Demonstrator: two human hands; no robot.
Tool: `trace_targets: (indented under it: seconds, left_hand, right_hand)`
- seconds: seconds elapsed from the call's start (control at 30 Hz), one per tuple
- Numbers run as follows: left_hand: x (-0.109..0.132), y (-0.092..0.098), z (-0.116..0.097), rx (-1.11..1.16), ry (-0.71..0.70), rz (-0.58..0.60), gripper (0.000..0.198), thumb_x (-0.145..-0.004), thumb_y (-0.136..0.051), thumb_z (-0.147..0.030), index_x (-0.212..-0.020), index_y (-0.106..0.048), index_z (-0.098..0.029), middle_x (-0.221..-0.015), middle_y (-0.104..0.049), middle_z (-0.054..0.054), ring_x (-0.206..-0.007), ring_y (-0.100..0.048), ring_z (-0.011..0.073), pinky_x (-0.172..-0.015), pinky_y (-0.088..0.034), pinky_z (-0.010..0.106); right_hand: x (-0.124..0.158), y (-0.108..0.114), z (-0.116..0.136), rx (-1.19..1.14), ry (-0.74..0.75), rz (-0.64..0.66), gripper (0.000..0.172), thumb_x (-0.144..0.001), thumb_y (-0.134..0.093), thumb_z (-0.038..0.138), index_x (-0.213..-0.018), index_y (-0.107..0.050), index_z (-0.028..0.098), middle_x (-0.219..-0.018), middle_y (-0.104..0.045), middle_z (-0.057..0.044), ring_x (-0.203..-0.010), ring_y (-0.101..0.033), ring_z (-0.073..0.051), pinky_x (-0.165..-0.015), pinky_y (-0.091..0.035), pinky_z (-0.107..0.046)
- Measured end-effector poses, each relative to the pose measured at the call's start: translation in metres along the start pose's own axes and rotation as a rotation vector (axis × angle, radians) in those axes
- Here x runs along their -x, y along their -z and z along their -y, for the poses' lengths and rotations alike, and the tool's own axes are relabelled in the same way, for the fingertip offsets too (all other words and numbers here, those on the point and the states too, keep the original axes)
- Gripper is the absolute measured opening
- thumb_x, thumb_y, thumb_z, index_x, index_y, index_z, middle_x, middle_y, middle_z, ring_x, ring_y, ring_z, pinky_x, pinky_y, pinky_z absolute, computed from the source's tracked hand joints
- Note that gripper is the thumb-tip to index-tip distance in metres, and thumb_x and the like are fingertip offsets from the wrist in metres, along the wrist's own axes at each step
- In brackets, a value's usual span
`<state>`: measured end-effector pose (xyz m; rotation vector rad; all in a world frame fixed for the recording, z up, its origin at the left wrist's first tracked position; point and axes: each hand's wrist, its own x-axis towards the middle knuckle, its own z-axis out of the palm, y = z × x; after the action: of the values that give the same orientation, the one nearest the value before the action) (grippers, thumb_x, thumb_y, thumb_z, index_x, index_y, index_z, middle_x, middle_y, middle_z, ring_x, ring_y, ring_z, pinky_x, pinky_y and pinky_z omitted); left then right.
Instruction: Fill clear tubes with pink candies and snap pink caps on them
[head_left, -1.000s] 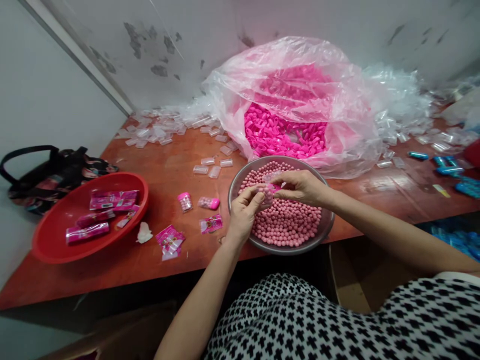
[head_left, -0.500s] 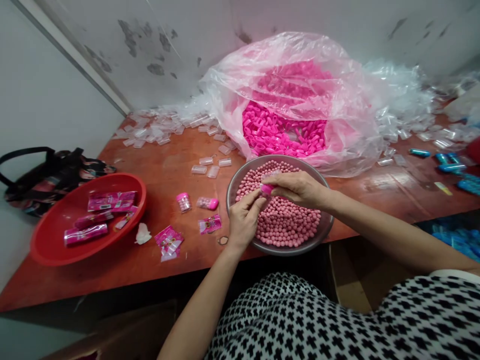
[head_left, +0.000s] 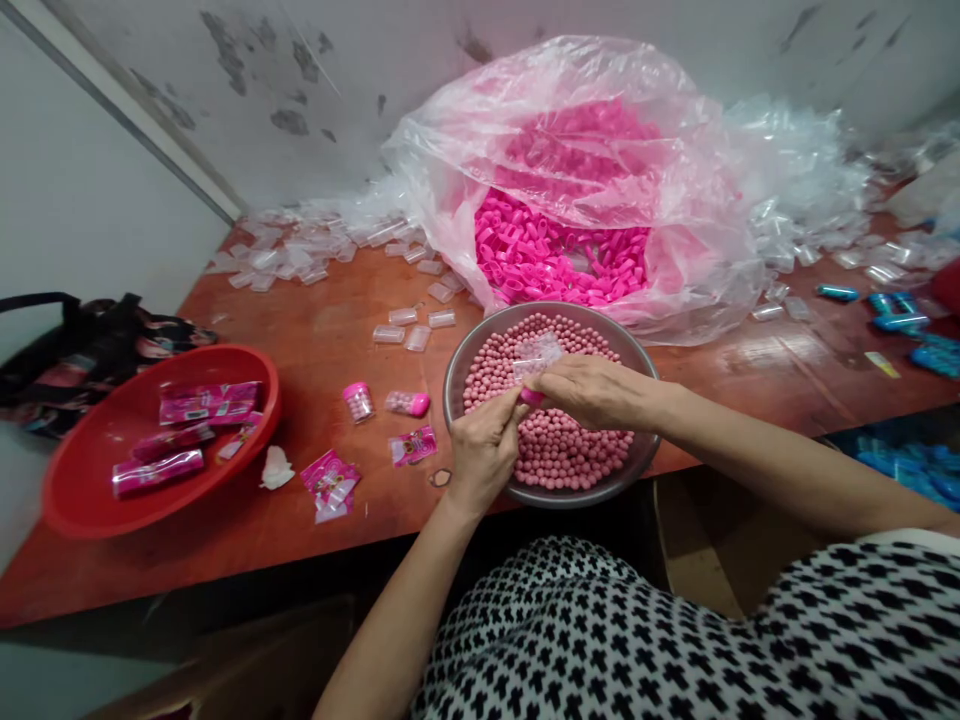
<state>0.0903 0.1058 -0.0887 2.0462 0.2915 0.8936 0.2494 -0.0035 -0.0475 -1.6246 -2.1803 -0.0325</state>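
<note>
Both hands meet over a grey bowl [head_left: 452,400] of round pink beads [head_left: 574,465]. A small bright-pink cap [head_left: 532,397] shows between the fingertips. My left hand [head_left: 486,440] is closed, its thumb and forefinger pinching at the cap's left side. From the right, my right hand [head_left: 592,390] curls over the cap with fingers pressed together. Whether a bottle sits under the cap is hidden by the fingers. Clear plastic pieces [head_left: 537,355] lie on the beads just beyond the right fingers. Left of the bowl are two bead-filled bottles with pink caps, one [head_left: 358,402] and another [head_left: 407,403].
Behind the bowl, a large plastic bag [head_left: 705,270] holds many pink caps [head_left: 555,250]. Clear tubes [head_left: 285,250] are heaped along the wall. A red basin [head_left: 67,490] with pink packets stands left, near printed labels [head_left: 330,485]. Blue pieces [head_left: 900,315] lie right.
The hands have drawn closer around the pink cap, the right lowering over it. The clear pieces on the beads show more now. The camera view has shifted slightly.
</note>
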Motion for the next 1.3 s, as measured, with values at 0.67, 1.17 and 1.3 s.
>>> trace_targets:
  seconds: [0.67,1.17,1.3]
  left_hand:
    - [0.002,0.017,-0.001,0.292,0.182,-0.154,0.021,-0.080,-0.068,-0.029,-0.100,-0.075,-0.025,-0.101,-0.067,0.005,-0.100,-0.060,0.0177,-0.093,-0.047,0.032]
    - [0.001,0.030,0.008,-0.034,-0.057,-0.195,0.024,-0.085,-0.062,-0.022,-0.107,-0.072,-0.023,-0.099,-0.071,0.004,-0.104,-0.058,0.0183,-0.096,-0.045,0.035]
    - [-0.001,0.029,0.015,0.226,0.158,-0.175,0.027,-0.085,-0.063,-0.028,-0.110,-0.071,-0.022,-0.116,-0.067,0.006,-0.110,-0.060,0.0202,-0.101,-0.045,0.036]
  right_hand:
    - [-0.036,0.001,0.011,-1.608,-0.755,0.079,0.041,-0.068,-0.077,0.046,-0.090,-0.066,0.012,-0.085,-0.068,-0.006,-0.078,-0.065,-0.015,-0.071,-0.058,-0.030]
    - [-0.069,-0.019,0.030,-1.672,-0.850,-0.060,0.018,-0.073,-0.067,0.030,-0.077,-0.060,0.014,-0.067,-0.062,0.000,-0.061,-0.059,-0.012,-0.062,-0.058,-0.028]
    - [-0.072,-0.013,0.015,-1.557,-0.799,0.110,0.048,-0.080,-0.058,0.062,-0.089,-0.061,0.015,-0.077,-0.067,-0.004,-0.069,-0.061,-0.014,-0.066,-0.058,-0.030]
